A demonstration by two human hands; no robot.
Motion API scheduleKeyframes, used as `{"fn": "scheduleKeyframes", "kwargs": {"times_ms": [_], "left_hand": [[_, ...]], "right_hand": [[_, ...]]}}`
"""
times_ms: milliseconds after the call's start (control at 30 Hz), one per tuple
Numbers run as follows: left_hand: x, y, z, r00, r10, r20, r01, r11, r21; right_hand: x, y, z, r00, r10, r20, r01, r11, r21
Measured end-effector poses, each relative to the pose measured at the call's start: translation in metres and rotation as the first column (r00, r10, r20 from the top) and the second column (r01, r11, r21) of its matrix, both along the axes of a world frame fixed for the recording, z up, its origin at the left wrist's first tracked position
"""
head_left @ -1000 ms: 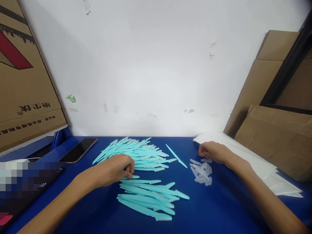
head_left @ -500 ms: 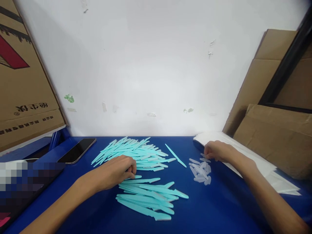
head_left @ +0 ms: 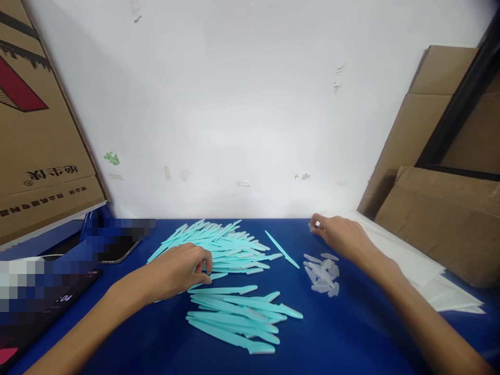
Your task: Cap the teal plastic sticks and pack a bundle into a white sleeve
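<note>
My left hand (head_left: 182,272) is closed in a pinch at a teal eyebrow razor (head_left: 219,276), whose far part passes under the hand. Behind it spreads a large heap of teal razors (head_left: 226,237), and a smaller pile of razors (head_left: 238,312) lies in front. One single razor (head_left: 282,250) rests apart, right of the heap. My right hand (head_left: 338,232) pinches a small translucent blade cap (head_left: 311,227) between thumb and forefinger, above the table near the wall. Below that hand lies a little pile of translucent caps (head_left: 322,273).
White sheets (head_left: 425,276) lie at the right, partly beneath my right arm. Cardboard boxes (head_left: 441,224) lean at the right, and a printed carton (head_left: 42,130) stands at the left. A phone (head_left: 121,252), partly blurred, is on the blue table (head_left: 344,333) before a white wall (head_left: 250,104).
My right hand has lifted away from the cap pile, up and to the left, with a cap in its fingers. My left hand has shifted slightly left, and the razor at it has moved too.
</note>
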State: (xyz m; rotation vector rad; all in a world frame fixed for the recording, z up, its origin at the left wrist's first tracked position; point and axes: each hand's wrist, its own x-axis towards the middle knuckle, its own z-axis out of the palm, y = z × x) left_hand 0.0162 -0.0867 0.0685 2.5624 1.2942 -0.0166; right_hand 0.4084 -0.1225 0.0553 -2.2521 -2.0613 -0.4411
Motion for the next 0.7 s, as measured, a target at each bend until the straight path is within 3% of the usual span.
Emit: {"fn": "scheduleKeyframes", "kwargs": {"times_ms": [133,333,433,567,700], "left_hand": [[-0.001,0.000,-0.001,0.998,0.037,-0.056,-0.040,0.998,-0.056],[0.006,-0.013,0.001,1.000,-0.015,-0.011,0.014,0.998,-0.056],[0.010,-0.017,0.002,0.993,-0.100,0.065,0.097,0.994,0.046],[0.017,-0.012,-0.006,0.965,-0.169,0.200,0.122,0.967,0.225],[0.021,-0.002,-0.019,0.938,-0.256,0.233,0.147,0.904,0.402]], "right_hand": [[-0.011,0.002,-0.003,0.999,0.026,0.019,-0.026,1.000,0.002],[-0.029,-0.001,-0.005,0.989,0.144,-0.016,-0.143,0.988,0.060],[-0.044,-0.005,-0.007,0.949,0.303,-0.092,-0.290,0.949,0.125],[-0.069,-0.014,-0.009,0.834,0.533,-0.143,-0.497,0.839,0.222],[-0.087,-0.022,-0.010,0.777,0.600,-0.191,-0.543,0.792,0.278]]}}
